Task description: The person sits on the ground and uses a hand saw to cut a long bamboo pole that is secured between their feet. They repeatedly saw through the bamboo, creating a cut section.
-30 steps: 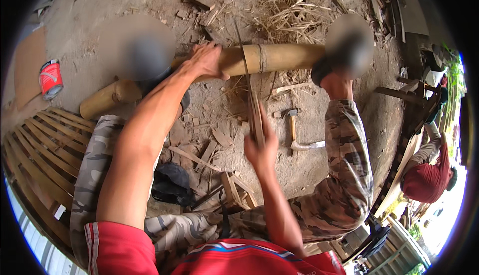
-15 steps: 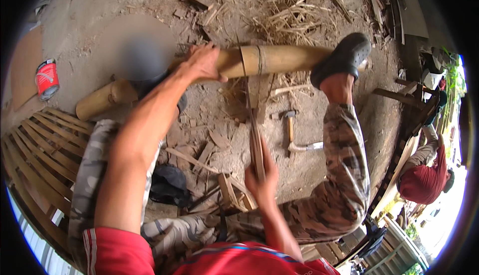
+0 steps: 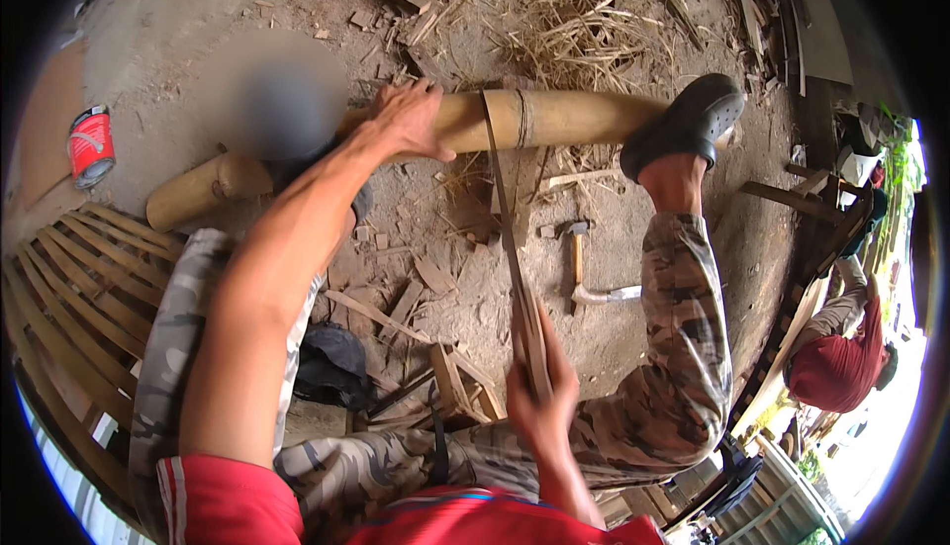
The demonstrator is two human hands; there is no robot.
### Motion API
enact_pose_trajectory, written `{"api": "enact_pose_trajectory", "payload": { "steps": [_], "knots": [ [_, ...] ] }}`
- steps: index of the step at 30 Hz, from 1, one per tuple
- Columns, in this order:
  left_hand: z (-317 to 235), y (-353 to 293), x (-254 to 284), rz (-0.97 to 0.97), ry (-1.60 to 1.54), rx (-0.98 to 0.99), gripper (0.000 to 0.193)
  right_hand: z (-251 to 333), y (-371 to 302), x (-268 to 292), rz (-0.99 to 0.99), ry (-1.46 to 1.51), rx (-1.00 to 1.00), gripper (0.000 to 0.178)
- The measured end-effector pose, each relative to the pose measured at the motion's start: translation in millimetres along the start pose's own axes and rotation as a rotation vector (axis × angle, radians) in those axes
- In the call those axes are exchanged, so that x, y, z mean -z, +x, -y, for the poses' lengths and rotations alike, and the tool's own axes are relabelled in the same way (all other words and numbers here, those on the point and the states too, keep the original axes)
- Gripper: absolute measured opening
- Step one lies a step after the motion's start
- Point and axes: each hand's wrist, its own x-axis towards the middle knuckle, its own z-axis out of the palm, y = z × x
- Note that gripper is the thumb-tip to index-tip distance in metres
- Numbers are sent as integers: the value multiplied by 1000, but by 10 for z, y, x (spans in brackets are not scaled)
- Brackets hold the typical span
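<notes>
Some risk lies in how near the left hand (image 3: 408, 122) is to the saw (image 3: 512, 238): its fingers grasp the bamboo pole (image 3: 584, 118) from above, with the thumb pointing toward the blade, and if the teeth jump out of the cut, I think they could reach this thumb. The pole lies crosswise in front of the person, above the littered ground (image 3: 614, 347), and the blade meets it just left of its dark ring. The right hand (image 3: 542, 387) has its fingers clenched around the saw's handle; should the wrist twist, the thin blade may bend or get stuck. The right shoe (image 3: 690, 125) seems to press on the pole's right part, and because bamboo is round and smooth, it could roll if this pressure becomes weak. Whether the blurred left foot also holds it, I cannot tell.
</notes>
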Motion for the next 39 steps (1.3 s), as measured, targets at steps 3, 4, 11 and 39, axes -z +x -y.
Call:
{"api": "enact_pose_trajectory", "payload": {
  "steps": [3,4,11,39],
  "knots": [
    [-42,-55,-237,-133,23,10,119,39,-237,122,-48,68,61,71],
    [-10,-19,-235,-190,52,28,119,72,-20,22,-25,64,81,71],
    [-168,-65,8,-102,-1,10,116,-15,1261,-373,-128,88,76,73],
    [-781,-271,-733,-622,320,-558,54,-170,-1098,894,-343,391,162,65]
  ]
}}
